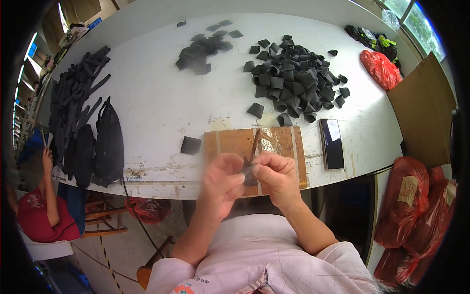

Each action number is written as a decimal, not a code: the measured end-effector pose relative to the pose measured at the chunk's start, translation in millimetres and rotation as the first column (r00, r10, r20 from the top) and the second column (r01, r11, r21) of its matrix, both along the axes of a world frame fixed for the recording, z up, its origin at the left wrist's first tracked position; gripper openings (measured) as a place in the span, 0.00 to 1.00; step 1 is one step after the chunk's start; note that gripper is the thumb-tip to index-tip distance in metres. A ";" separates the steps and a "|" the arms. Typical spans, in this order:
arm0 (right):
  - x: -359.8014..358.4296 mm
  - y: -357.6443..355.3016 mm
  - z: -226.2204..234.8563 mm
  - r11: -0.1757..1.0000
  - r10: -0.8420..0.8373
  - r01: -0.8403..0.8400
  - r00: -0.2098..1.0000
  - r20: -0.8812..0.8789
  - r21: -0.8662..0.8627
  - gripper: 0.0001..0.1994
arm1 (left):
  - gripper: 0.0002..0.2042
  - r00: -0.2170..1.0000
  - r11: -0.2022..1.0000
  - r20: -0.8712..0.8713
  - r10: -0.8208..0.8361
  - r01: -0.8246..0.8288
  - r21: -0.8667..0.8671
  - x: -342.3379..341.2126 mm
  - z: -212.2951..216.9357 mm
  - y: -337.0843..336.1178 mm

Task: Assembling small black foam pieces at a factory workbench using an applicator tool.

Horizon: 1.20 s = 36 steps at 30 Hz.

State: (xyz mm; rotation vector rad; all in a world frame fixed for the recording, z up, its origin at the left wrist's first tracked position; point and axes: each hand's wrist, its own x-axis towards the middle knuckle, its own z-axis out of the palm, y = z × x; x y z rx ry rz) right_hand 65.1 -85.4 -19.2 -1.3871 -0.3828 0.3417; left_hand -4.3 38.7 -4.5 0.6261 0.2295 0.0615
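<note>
A: What are the hands doing?

B: The left hand (221,179) and right hand (275,175) are pinching one small dark folded rubber piece (247,170) between them, over the table's (156,105) near edge.

A: And around them?

B: A brown cardboard mat (230,142) is lying beneath, a black phone (332,143) beside it, and a heap of black rubber sleeves (293,83) is sitting toward the far edge.

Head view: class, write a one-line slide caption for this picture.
Both hands, left hand and right hand, pinch a small black piece over a brown board on a white table, beyond it a pile of black curled pieces.
</note>
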 end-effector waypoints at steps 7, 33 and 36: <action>12.3 -8.2 20.9 0.773 0.571 -0.182 0.617 -0.541 0.608 0.07 | 0.05 0.879 0.600 0.182 0.442 -0.440 0.668 20.5 16.8 -22.7; 30.0 1.6 50.5 0.984 -0.026 0.149 0.674 0.738 -0.100 0.16 | 0.04 0.840 0.341 0.527 0.128 -0.536 0.772 46.0 38.1 0.1; 28.4 8.2 51.3 0.971 -0.089 0.231 0.597 0.797 -0.065 0.14 | 0.03 0.815 0.488 0.487 0.312 -0.578 0.654 43.1 38.9 -4.0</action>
